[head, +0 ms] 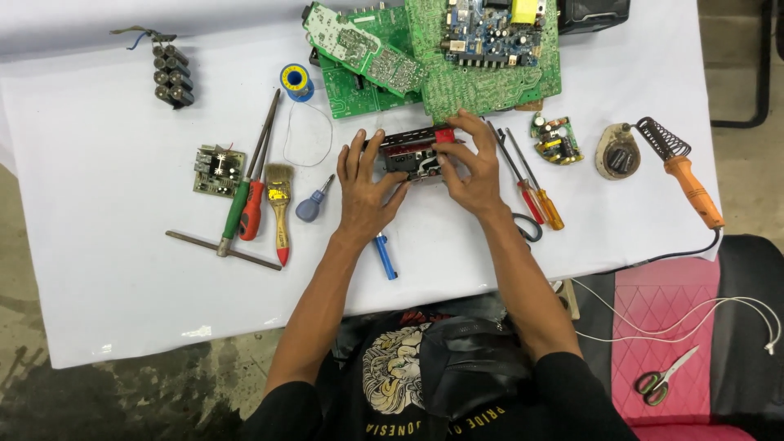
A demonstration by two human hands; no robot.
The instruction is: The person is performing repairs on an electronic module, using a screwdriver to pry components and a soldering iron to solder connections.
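White cloth covers the table (122, 269), which stands on a stained concrete floor, with a pink padded seat off to the person's right.

From the head view, both hands close on a small dark module with a red part (416, 151), lying just ahead of the person at the middle of the table. Its long axis runs left to right, spanning the gap between the hands. The left hand (366, 186) grips its near-left end, fingers spread over the top; the right hand (472, 167) pinches the right end at the red part. Both are equally near it.

Just beyond the fingers lie stacked green circuit boards (490, 73). Left of the left hand sit a blue-handled screwdriver (314, 202), a brush (280, 208) and a solder spool (296, 80). Right of the right hand rests an orange-handled soldering iron (692, 189).
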